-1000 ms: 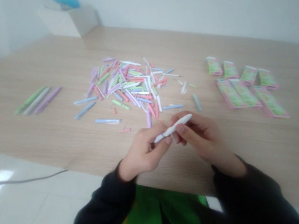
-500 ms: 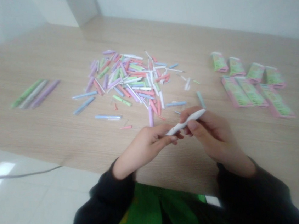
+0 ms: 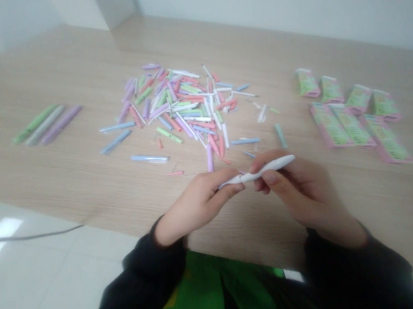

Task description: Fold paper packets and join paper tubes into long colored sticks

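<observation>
A slim white pen [image 3: 281,163] is stretched between my two hands above the front of the table. My left hand [image 3: 206,199] pinches its left end between thumb and fingers. Around its wider right part my right hand [image 3: 299,191] is closed, thumb on the near side, and the tip sticks out to the right. A notch or joint shows on the pen between the hands; whether the parts are separate I cannot tell. Just beyond my hands lies a loose pile of pen parts [image 3: 182,105] in purple, green, red, blue and white.
Green, white and purple pens [image 3: 61,124] lie side by side at left. Blue pieces [image 3: 150,159] and a teal piece [image 3: 280,136] lie around the pile. Several pink-and-green packets [image 3: 332,126] stand at right. A white box-like block [image 3: 117,6] is at the back; a cable [image 3: 34,236] runs at lower left.
My right hand has shifted slightly right and the pen lies closer to level. My left fingers have closed further over its left end. The view has tilted a little; the pile looks unchanged.
</observation>
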Demonstrator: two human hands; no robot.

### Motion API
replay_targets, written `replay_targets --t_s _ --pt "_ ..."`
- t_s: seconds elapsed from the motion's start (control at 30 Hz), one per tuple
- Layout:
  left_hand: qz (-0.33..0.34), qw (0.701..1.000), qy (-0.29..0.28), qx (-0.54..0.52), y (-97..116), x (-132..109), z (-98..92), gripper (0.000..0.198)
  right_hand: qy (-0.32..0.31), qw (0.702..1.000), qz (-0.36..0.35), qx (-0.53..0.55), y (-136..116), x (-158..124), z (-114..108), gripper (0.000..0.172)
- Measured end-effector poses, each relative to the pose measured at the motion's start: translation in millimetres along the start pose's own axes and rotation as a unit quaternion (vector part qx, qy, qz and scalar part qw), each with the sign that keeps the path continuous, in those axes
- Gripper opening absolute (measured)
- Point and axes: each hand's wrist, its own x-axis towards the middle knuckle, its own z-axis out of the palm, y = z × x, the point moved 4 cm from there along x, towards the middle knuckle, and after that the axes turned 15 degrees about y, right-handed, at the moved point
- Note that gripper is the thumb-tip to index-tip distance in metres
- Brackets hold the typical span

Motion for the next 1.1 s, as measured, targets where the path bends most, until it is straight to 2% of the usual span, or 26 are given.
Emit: replay_targets --t_s 0.2,0.4,0.63,0.77,0.87,1.1 --pt "0.002 0.997 -0.042 -0.064 4.0 -1.0 2.6 0.021 0.010 1.000 0.010 0.002 0.7 -0.6 1.3 0.013" --pt "-0.033 0.991 -0.065 -0.111 6.7 -2.0 5.1 0.020 0.009 0.999 0.020 0.023 -4.4 0.6 3.9 0.013" --pt "-0.081 0.971 -0.102 -0.202 7.6 -2.5 8.0 0.024 0.019 0.994 0.065 0.085 5.7 2.5 5.6 0.012" --pt "-0.109 0.961 -0.076 -0.243 2.9 -3.6 7.4 0.028 0.002 0.993 0.069 0.092 3.9 3.8 9.8 0.012" --pt "-0.108 0.956 -0.069 -0.263 1.6 -4.6 8.4 0.029 0.016 0.994 0.073 0.080 3.5 3.8 10.6 0.011" --pt "-0.100 0.972 -0.034 -0.210 -0.2 -2.7 10.9 0.036 0.047 0.995 0.081 0.036 4.6 4.6 8.4 0.016"
